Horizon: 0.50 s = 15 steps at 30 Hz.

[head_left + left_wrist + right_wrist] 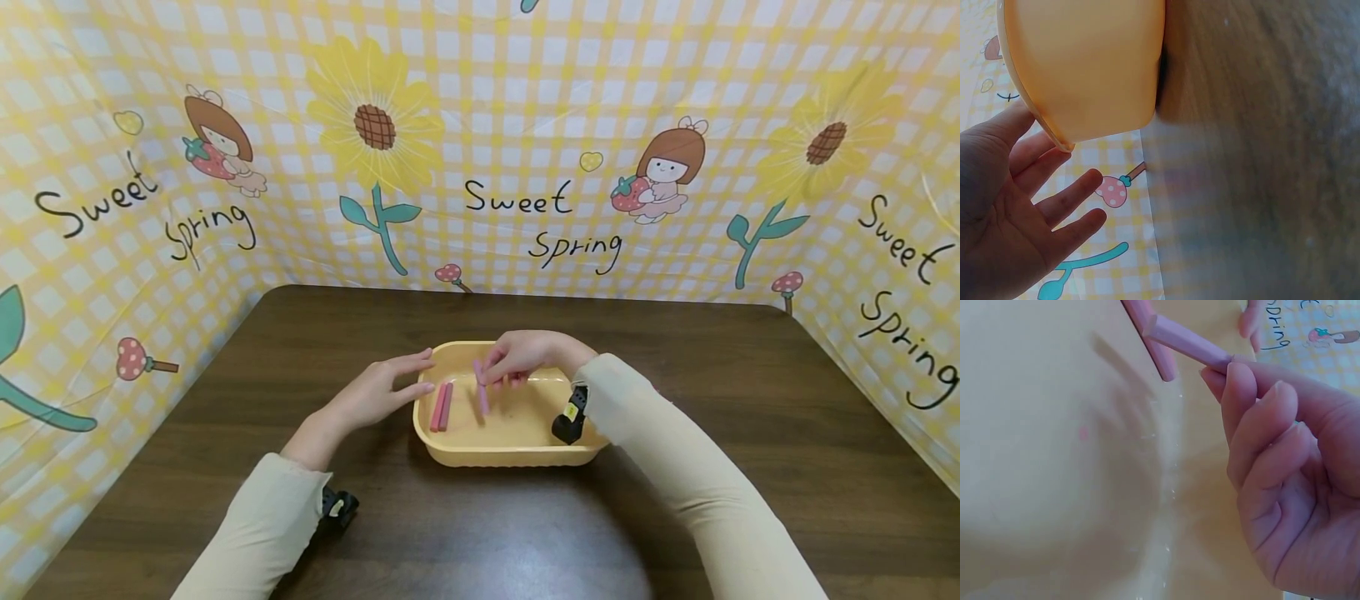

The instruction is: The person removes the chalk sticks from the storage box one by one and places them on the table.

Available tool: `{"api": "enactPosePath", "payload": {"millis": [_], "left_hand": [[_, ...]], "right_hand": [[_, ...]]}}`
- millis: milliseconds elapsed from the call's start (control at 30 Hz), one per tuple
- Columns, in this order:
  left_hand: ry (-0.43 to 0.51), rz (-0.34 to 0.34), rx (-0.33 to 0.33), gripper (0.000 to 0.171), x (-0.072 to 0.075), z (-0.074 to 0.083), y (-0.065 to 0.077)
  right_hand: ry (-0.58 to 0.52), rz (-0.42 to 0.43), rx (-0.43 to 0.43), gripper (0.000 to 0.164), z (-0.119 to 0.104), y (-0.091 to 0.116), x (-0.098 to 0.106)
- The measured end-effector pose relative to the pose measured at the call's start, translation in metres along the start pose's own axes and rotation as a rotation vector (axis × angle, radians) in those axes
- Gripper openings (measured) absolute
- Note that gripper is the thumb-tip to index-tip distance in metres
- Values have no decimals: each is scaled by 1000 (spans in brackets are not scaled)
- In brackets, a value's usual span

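Observation:
In the head view, my right hand (521,354) is over a yellow plastic basin (495,457), pinching a slim lilac stick (481,387) that looks like a crayon. The right wrist view shows this faceted lilac stick (1188,340) between thumb and forefinger, the other fingers curled below. Two similar sticks, one pink (437,408) and one mauve (446,407), lie side by side at the basin's left end. My left hand (378,387) rests at the left rim, fingers extended and spread. In the left wrist view its thumb (1013,122) reaches the rim.
The basin stands on a dark brown wooden table (225,417). Behind and beside the table hangs a yellow checked cloth (480,150) with printed flowers and lettering. Black wrist cameras sit under both sleeves; the right camera (572,417) overlaps the basin's right end.

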<state>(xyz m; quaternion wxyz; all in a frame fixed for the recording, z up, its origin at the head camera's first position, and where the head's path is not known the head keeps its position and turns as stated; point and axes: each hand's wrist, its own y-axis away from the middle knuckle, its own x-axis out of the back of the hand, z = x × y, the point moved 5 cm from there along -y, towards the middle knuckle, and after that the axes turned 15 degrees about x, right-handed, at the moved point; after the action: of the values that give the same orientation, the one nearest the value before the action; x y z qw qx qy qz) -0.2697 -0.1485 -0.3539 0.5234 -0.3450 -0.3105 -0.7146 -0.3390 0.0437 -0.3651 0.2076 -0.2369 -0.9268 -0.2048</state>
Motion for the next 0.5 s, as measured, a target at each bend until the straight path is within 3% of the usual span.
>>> {"api": "enactPosePath", "payload": {"millis": [233, 500], "left_hand": [[-1, 1, 1, 51, 0, 0, 0], [7, 5, -4, 52, 0, 0, 0]], "right_hand": [[-17, 14, 19, 31, 0, 12, 7], [-60, 30, 29, 20, -1, 25, 12]]}}
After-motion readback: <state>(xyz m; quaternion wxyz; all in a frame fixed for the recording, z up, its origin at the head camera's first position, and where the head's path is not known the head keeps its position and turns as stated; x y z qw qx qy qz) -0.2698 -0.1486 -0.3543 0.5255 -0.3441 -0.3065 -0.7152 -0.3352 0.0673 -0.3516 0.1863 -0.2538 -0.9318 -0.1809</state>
